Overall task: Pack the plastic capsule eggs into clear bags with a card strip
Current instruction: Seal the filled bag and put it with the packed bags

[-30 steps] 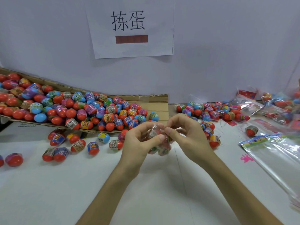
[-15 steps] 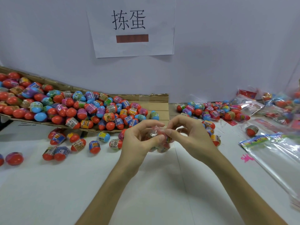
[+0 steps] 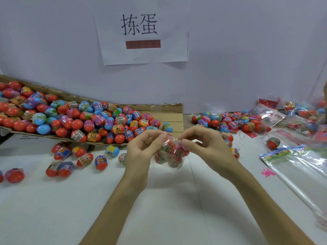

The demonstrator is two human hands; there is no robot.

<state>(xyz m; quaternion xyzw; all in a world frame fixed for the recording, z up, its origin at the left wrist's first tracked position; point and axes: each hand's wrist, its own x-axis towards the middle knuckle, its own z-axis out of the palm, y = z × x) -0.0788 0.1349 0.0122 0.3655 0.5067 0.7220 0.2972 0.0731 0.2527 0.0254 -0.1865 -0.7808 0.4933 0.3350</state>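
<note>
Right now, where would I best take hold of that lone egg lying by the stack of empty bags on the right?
Probably from above, pinching the lone egg across its wrapped middle. It lies on its side, apart from the other eggs, and its rounded ends would likely slip; the banded middle offers two opposite sides to press on.

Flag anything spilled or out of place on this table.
Several loose eggs lie scattered on the white table in front of the cardboard tray, off its heap. A lone egg sits by the empty clear bags, and a pink mark stains the table beside them.
</note>
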